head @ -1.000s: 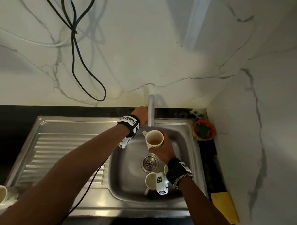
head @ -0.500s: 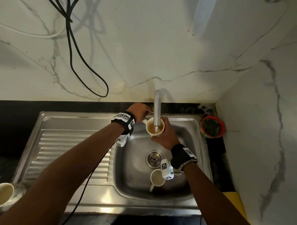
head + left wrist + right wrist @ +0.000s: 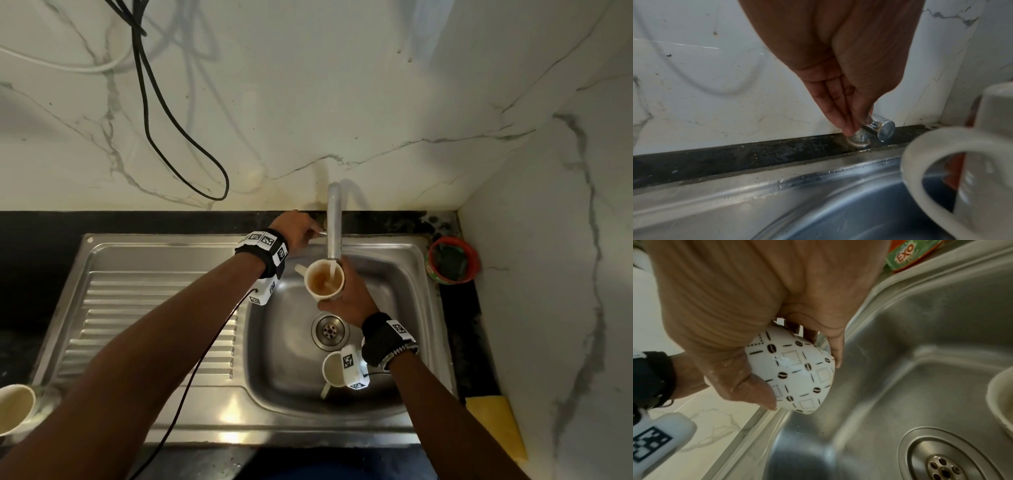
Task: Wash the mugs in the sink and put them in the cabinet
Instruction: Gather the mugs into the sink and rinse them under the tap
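Left hand (image 3: 297, 230) pinching tap handle (image 3: 880, 129), as before; water (image 3: 331, 274) now streaming from spout (image 3: 334, 222) into stained mug (image 3: 323, 281), gripped round its body by right hand (image 3: 346, 298) over sink (image 3: 274, 359); second mug (image 3: 333, 371) lying near drain (image 3: 330, 330), unmoved.

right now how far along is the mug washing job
Done: nothing looks finished. In hand: the right hand grips a white patterned mug under the running steel tap, brown water inside; the left hand pinches the chrome tap handle. Left: a second white mug in the steel sink, a cream cup at far left, then the cabinet, unseen.
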Action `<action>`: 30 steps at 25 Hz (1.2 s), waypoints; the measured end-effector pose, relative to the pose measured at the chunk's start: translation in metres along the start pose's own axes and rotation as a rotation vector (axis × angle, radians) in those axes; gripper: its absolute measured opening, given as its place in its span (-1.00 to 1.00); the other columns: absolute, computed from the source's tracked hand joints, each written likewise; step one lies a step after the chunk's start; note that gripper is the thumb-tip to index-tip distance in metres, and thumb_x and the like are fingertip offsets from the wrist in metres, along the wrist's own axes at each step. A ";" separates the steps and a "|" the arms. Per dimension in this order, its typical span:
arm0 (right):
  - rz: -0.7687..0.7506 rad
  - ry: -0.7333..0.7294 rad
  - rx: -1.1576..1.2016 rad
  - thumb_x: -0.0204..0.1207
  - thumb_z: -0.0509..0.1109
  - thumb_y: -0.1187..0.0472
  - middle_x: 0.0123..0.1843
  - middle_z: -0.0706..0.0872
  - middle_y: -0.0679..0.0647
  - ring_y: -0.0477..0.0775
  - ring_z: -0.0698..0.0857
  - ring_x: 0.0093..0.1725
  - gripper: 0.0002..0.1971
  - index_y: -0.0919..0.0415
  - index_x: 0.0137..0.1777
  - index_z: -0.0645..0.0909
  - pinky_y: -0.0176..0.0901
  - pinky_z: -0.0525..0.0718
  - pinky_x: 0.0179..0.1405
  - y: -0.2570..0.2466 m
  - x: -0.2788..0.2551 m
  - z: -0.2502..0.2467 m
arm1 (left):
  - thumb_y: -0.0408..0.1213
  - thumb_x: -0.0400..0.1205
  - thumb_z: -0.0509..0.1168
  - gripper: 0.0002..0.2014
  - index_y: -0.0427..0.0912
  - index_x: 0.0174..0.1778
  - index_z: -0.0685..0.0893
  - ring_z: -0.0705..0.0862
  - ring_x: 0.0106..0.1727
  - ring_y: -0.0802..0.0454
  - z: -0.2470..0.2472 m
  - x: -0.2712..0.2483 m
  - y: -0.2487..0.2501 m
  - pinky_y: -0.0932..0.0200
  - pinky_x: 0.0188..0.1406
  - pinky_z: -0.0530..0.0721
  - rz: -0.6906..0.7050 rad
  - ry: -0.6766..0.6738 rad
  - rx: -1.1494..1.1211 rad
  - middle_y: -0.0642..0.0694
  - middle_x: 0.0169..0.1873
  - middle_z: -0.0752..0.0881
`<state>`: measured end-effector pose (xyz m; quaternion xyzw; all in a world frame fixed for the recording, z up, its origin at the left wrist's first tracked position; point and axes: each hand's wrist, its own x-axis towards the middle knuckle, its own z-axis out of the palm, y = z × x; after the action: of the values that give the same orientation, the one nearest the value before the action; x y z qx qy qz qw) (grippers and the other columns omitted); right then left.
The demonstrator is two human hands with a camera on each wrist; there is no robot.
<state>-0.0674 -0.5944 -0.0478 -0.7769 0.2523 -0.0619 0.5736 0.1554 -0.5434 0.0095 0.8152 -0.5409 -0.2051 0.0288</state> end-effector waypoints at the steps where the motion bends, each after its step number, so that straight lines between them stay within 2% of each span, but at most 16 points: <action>1: 0.019 0.016 0.019 0.10 0.76 0.27 0.22 0.71 -0.14 -0.09 0.74 0.18 -0.17 -0.14 0.36 0.47 -0.07 0.74 0.15 0.003 0.000 0.000 | -0.30 0.72 0.32 -0.72 0.02 0.26 0.85 0.78 0.13 -0.22 0.001 0.000 0.000 0.06 0.09 0.63 -0.001 0.010 -0.002 -0.09 0.11 0.87; 5: 0.187 0.002 0.180 0.13 0.81 0.22 0.24 0.80 -0.06 0.01 0.80 0.22 -0.16 -0.02 0.43 0.54 -0.09 0.82 0.13 0.003 0.003 0.001 | -0.29 0.74 0.29 -0.72 0.00 0.28 0.84 0.77 0.13 -0.19 0.003 0.002 0.004 0.11 0.08 0.60 -0.016 0.016 -0.010 -0.09 0.11 0.86; 7: 0.326 -0.055 0.348 0.28 0.78 0.21 0.18 0.87 0.04 0.15 0.84 0.22 -0.36 0.05 0.37 0.67 -0.06 0.86 0.03 -0.001 -0.001 0.005 | -0.29 0.74 0.30 -0.72 -0.02 0.27 0.85 0.77 0.12 -0.18 0.002 0.001 0.003 0.08 0.11 0.64 -0.021 0.018 -0.023 -0.09 0.11 0.86; 9: 0.564 -0.091 0.512 0.49 0.65 0.14 0.18 0.87 0.13 0.19 0.84 0.18 -0.59 0.10 0.32 0.70 -0.06 0.85 -0.05 -0.001 -0.010 0.010 | -0.29 0.72 0.31 -0.75 -0.04 0.20 0.86 0.77 0.08 -0.19 0.003 0.000 0.002 0.08 0.06 0.64 -0.032 0.004 -0.023 -0.09 0.04 0.86; 11: 0.799 -0.121 0.721 0.55 0.56 -0.02 0.29 0.80 0.21 0.25 0.79 0.22 -0.53 0.10 0.40 0.63 0.13 0.82 0.13 0.004 -0.018 0.013 | -0.32 0.69 0.32 -0.78 -0.07 0.11 0.87 0.77 0.01 -0.19 0.004 0.000 0.001 0.13 -0.02 0.57 -0.041 0.002 -0.024 -0.08 -0.05 0.85; 12: 0.859 -0.139 0.823 0.54 0.53 -0.08 0.27 0.77 0.26 0.29 0.78 0.17 -0.50 0.12 0.41 0.61 0.19 0.79 0.15 0.005 -0.022 0.012 | -0.33 0.68 0.32 -0.77 -0.08 0.10 0.86 0.77 0.00 -0.18 0.004 0.000 0.001 0.14 -0.04 0.56 -0.045 0.002 -0.023 -0.08 -0.07 0.85; 14: 0.905 -0.162 0.978 0.52 0.47 -0.14 0.05 0.74 0.32 0.29 0.72 -0.10 -0.50 0.24 0.28 0.67 0.10 0.67 -0.02 0.005 -0.025 0.010 | -0.33 0.68 0.31 -0.76 -0.08 0.13 0.86 0.77 0.01 -0.18 0.003 0.000 0.002 0.13 -0.01 0.59 -0.046 -0.004 -0.019 -0.09 -0.04 0.85; 16: 0.884 -0.142 1.004 0.53 0.46 -0.15 -0.04 0.76 0.31 0.26 0.72 -0.18 -0.52 0.27 0.20 0.72 0.05 0.62 -0.12 0.007 -0.023 0.005 | -0.31 0.70 0.30 -0.76 -0.08 0.14 0.86 0.77 0.03 -0.19 0.002 0.000 0.004 0.08 0.06 0.66 -0.044 -0.013 -0.016 -0.11 0.00 0.85; 17: 0.853 -0.126 0.970 0.54 0.48 -0.13 0.02 0.79 0.27 0.27 0.77 -0.09 -0.55 0.22 0.23 0.71 0.09 0.71 -0.08 0.006 -0.021 0.002 | -0.29 0.71 0.30 -0.77 -0.09 0.14 0.86 0.77 0.05 -0.21 0.001 0.001 0.005 0.05 0.09 0.68 -0.045 -0.017 -0.007 -0.12 0.01 0.85; 19: 0.772 -0.085 0.798 0.52 0.59 -0.04 0.21 0.82 0.21 0.27 0.82 0.16 -0.56 0.12 0.32 0.68 0.23 0.84 0.09 0.006 -0.016 0.000 | -0.26 0.72 0.31 -0.78 -0.08 0.15 0.86 0.77 0.07 -0.22 0.001 0.000 0.006 0.03 0.10 0.69 -0.046 -0.010 0.003 -0.14 0.02 0.85; 22: 0.525 -0.044 0.470 0.39 0.71 0.21 0.13 0.88 0.16 0.24 0.85 0.15 -0.58 0.19 0.24 0.74 0.16 0.87 0.10 0.003 0.001 0.004 | -0.28 0.72 0.31 -0.77 -0.09 0.18 0.85 0.77 0.09 -0.23 0.001 0.000 0.006 0.07 0.07 0.63 -0.047 0.000 -0.010 -0.16 0.04 0.85; 24: 0.353 -0.021 0.247 0.17 0.78 0.13 0.10 0.87 0.12 0.15 0.86 0.10 -0.40 0.16 0.23 0.69 0.16 0.88 0.08 -0.004 0.009 0.008 | -0.30 0.72 0.31 -0.76 -0.10 0.19 0.86 0.77 0.10 -0.23 0.000 -0.001 0.007 0.06 0.10 0.66 -0.051 -0.007 -0.017 -0.16 0.05 0.86; 25: 0.291 -0.007 0.133 0.09 0.79 0.06 0.17 0.81 0.09 0.09 0.83 0.10 -0.28 0.13 0.27 0.62 0.11 0.87 0.06 -0.007 0.011 0.010 | -0.29 0.72 0.31 -0.75 -0.09 0.20 0.85 0.77 0.11 -0.23 0.000 -0.001 0.007 0.05 0.12 0.68 -0.051 -0.012 -0.012 -0.16 0.05 0.86; 27: 0.197 0.031 -0.076 0.07 0.79 0.04 0.31 0.58 0.03 0.00 0.65 0.18 -0.13 0.06 0.40 0.49 -0.05 0.75 0.10 -0.007 0.009 0.013 | -0.28 0.71 0.31 -0.75 -0.07 0.21 0.85 0.77 0.11 -0.23 0.000 -0.001 0.006 0.05 0.11 0.68 -0.056 -0.023 -0.005 -0.15 0.05 0.85; 28: 0.145 0.054 -0.117 0.07 0.79 0.05 0.33 0.52 0.00 0.00 0.60 0.22 -0.11 0.02 0.42 0.47 -0.04 0.70 0.14 -0.004 0.006 0.013 | -0.29 0.71 0.31 -0.75 -0.07 0.21 0.85 0.77 0.10 -0.23 0.000 -0.001 0.006 0.06 0.09 0.67 -0.055 -0.024 -0.003 -0.15 0.04 0.85; 30: 0.068 0.116 -0.070 0.03 0.78 0.03 0.30 0.59 -0.12 -0.02 0.64 0.24 -0.13 -0.15 0.38 0.49 0.07 0.70 0.21 0.004 -0.001 0.009 | -0.29 0.70 0.31 -0.75 -0.09 0.19 0.85 0.76 0.09 -0.24 -0.001 -0.001 0.006 0.07 0.05 0.64 -0.050 -0.018 -0.002 -0.17 0.03 0.85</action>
<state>-0.0660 -0.5868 -0.0549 -0.7826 0.3133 -0.0784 0.5323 0.1495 -0.5451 0.0122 0.8265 -0.5205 -0.2136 0.0197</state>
